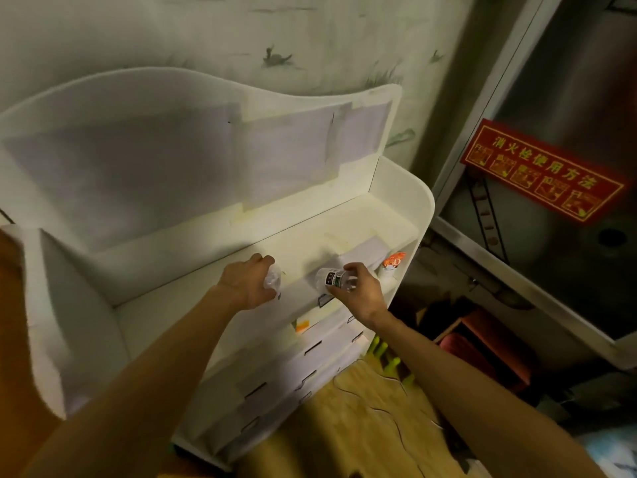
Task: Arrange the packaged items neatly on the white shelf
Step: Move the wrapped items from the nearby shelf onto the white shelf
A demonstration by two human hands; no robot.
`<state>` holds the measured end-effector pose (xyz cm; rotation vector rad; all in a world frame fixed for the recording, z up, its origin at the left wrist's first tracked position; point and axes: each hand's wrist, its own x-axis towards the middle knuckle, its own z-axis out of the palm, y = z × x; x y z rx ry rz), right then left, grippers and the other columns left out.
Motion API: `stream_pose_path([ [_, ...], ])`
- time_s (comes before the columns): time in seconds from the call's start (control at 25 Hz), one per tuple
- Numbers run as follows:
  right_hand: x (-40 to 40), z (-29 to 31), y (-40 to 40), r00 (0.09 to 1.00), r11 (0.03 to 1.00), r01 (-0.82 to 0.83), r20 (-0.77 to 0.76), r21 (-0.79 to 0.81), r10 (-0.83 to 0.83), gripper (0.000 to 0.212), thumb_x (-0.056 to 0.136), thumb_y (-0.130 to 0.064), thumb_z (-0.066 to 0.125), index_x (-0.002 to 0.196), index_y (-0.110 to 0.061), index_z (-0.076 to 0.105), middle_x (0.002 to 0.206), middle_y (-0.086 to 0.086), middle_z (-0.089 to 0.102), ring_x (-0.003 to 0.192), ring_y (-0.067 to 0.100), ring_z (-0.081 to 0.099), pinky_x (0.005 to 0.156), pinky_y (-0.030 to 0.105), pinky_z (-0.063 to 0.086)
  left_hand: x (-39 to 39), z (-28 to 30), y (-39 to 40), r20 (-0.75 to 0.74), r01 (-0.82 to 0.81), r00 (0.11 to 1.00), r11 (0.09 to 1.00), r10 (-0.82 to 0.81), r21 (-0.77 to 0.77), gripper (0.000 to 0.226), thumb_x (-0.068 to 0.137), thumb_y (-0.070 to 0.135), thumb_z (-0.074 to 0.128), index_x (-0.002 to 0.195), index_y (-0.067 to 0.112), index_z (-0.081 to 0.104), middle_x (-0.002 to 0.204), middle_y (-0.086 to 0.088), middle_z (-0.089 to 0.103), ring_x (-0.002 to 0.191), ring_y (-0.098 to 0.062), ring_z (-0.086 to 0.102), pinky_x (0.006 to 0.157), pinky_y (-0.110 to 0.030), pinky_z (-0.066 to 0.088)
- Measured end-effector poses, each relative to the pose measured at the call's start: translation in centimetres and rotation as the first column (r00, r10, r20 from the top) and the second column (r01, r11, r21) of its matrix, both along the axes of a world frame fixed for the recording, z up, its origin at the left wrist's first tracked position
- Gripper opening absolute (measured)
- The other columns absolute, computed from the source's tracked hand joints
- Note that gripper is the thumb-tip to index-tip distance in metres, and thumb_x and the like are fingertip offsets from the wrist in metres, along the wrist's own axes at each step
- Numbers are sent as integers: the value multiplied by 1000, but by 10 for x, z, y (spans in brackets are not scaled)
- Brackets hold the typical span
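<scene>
Left grip (250, 282) on clear packet (272, 279), right grip (362, 291) on bottle (332, 278), white shelf (406, 191)

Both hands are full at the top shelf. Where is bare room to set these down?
Free: the top shelf from the left side wall across to the left hand, and along the back panel. Crowded: the right end, where the right hand holds a bottle beside an orange packet.

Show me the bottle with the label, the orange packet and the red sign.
labelled bottle (331, 279): head view, on its dark label, held in the right hand.
orange packet (393, 261): head view, on its orange top, by the shelf's right side.
red sign (543, 170): head view, on its middle.
</scene>
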<state>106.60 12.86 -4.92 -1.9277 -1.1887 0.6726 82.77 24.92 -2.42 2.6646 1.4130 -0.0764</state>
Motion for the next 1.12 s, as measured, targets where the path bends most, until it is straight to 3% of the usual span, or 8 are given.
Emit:
stream_pose_path([
  [0.16,18,-10,26,981,992,-121,151,-40,125,64,82,-31,81,137,-16,51,130,3,60,110,20,60,86,24,50,27,-8,5,13,-41,999,999,41,-4,65,85,60,59,137,26,42,134,1,52,102,-25,62,83,-34,50],
  [0.4,85,-20,61,870,952,-257,389,-166,303,65,83,-38,76,139,-19,50,132,4,59,118,26,53,94,36,45,78,-1,28,-24,-131,991,991,132,9,69,87,58,59,143,27,36,141,-1,48,109,-27,61,89,-38,50],
  [0.6,148,-19,103,863,960,-212,425,-185,272,61,88,-43,69,141,-20,49,133,6,56,117,27,53,96,43,47,150,-4,46,28,-179,983,984,179,-9,72,87,54,62,146,25,34,141,-3,47,109,-27,61,88,-38,50],
  [1.0,232,-16,191,852,980,-125,489,-154,186,58,91,-42,65,139,-16,47,132,8,55,116,30,53,88,40,47,274,-24,85,163,-252,954,968,250,-6,70,92,47,56,150,21,25,139,-8,46,110,-30,60,83,-40,49],
  [1.12,247,-14,205,853,987,-89,502,-132,143,71,88,-43,70,145,-12,41,138,11,51,122,32,50,93,43,46,296,-26,96,206,-261,942,964,265,-47,83,93,49,58,156,21,12,150,-9,37,118,-32,57,89,-43,49],
])
